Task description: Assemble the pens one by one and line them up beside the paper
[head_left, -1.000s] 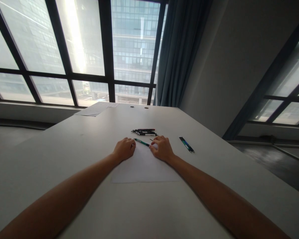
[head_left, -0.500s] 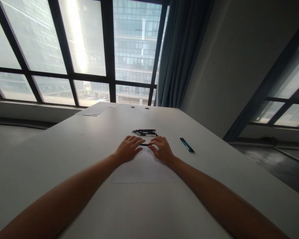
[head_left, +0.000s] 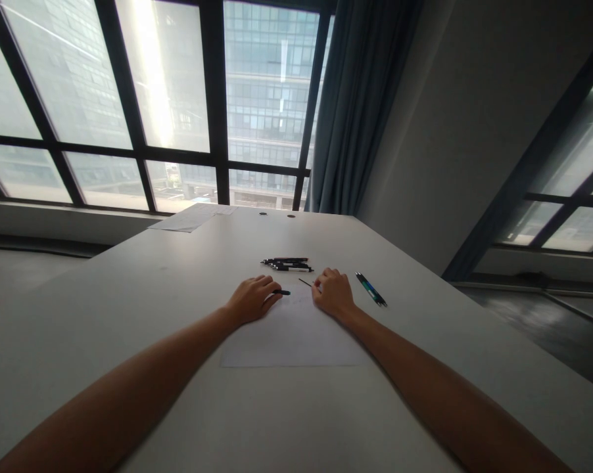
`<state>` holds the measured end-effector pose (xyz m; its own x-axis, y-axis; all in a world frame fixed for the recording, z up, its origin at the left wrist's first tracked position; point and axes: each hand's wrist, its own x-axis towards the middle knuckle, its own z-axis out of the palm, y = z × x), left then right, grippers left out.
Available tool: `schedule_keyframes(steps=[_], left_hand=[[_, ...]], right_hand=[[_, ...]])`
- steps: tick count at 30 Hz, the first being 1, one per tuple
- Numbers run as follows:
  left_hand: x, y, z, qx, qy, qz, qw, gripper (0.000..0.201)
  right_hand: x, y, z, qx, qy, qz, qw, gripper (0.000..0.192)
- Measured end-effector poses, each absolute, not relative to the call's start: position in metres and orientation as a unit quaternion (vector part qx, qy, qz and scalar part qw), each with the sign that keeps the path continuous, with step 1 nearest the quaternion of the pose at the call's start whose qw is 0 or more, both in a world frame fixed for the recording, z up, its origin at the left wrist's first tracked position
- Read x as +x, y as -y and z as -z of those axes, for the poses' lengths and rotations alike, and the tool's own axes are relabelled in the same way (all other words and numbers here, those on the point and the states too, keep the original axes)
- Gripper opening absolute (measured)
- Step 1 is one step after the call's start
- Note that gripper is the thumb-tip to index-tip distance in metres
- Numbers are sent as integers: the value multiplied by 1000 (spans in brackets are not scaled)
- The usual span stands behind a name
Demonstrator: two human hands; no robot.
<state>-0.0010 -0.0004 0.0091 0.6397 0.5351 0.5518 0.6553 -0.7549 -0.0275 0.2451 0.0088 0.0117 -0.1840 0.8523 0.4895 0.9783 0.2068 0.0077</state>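
Observation:
Held in my left hand (head_left: 253,299) is a short dark pen barrel (head_left: 283,292), its end sticking out to the right past the thumb and fingers. My right hand (head_left: 333,291) has its fingers curled and pinched at the right side of the paper. A thin dark stick, like a pen refill (head_left: 305,282), runs to those fingertips; the rest of it is hidden by the hand. Both hands rest over a white sheet of paper (head_left: 291,345) with faint marks near its top edge.
Several black pens (head_left: 287,264) lie in a bunch just beyond the paper. Right of my right hand are blue and green pens (head_left: 371,289) side by side. More papers (head_left: 181,220) lie at the far left of the white table (head_left: 178,289), before the windows and a blue curtain (head_left: 348,131).
My hands have come apart from the dark pen they both held. The right one has moved right and now pinches by the thin stick; the left keeps the barrel.

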Motion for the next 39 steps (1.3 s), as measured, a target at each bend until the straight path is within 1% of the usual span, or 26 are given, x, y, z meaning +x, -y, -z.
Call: schedule_keyframes(steps=[3, 6, 12, 15, 23, 39], left_hand=[[-1, 0, -9, -891, 361, 254, 107, 25], [0, -1, -8, -879, 397, 249, 91, 22], [-1, -1, -7, -833, 489, 247, 74, 23], [-1, -2, -7, -817, 516, 248, 69, 24], [-3, -3, -6, -815, 515, 258, 69, 23], [-1, -2, -8, -817, 508, 264, 67, 23]], right_hand=[[241, -7, -10, -618, 752, 157, 170, 17], [238, -6, -10, -618, 755, 143, 169, 15], [234, -7, -9, -579, 765, 125, 253, 13], [231, -5, -8, -549, 782, 118, 272, 13], [230, -3, -7, -516, 789, 114, 314, 14], [232, -4, -7, -511, 789, 108, 322, 14]])
